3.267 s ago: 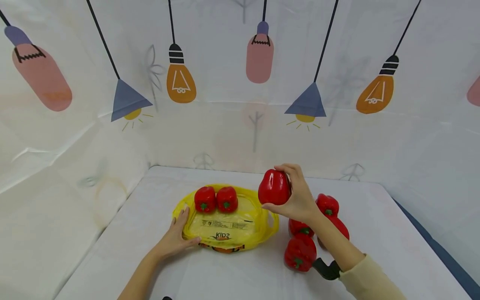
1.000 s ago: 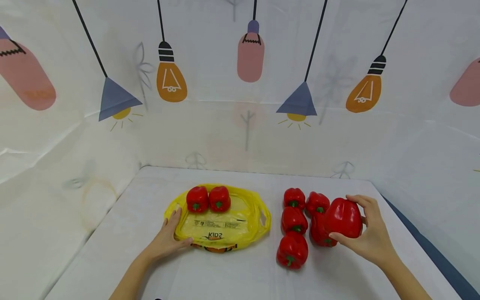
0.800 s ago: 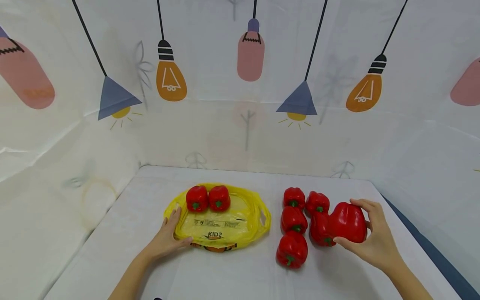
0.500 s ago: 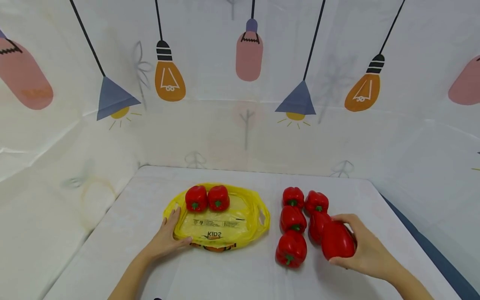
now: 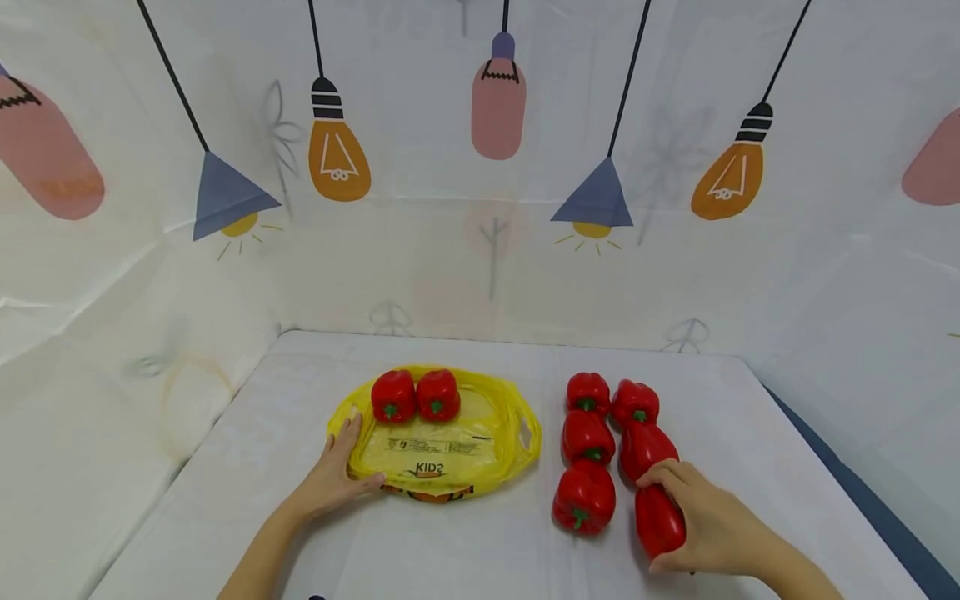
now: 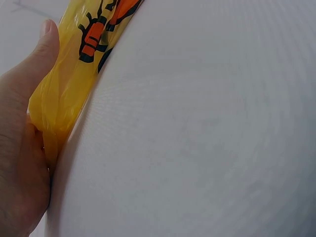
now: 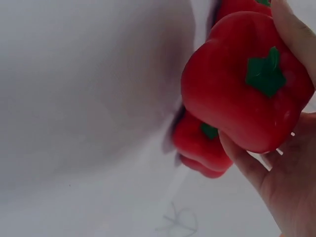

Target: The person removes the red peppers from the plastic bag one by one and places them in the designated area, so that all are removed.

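At the front of the right-hand group, my right hand (image 5: 701, 517) grips a red bell pepper (image 5: 658, 523) between thumb and fingers. Its green stem shows in the right wrist view, where the bell pepper (image 7: 237, 84) fills the palm side of the hand. Just behind it lies another bell pepper (image 5: 645, 450). My left hand (image 5: 341, 471) rests with spread fingers against the left edge of a yellow plastic bag (image 5: 480, 471); the left wrist view shows the thumb along the bag's (image 6: 69, 94) side. Two bell peppers (image 5: 393, 396) sit side by side on the bag's far left part.
A column of red bell peppers (image 5: 583, 497) stands left of the held one, and a further bell pepper (image 5: 635, 402) is at the back of the right column. The white-covered table (image 5: 465, 550) meets a printed backdrop (image 5: 420, 267) behind. A dark blue strip (image 5: 847, 479) runs along the right edge.
My right hand has carried the bell pepper from above the bag to the right, then lowered it in front of the right column. My left hand has stayed at the bag.
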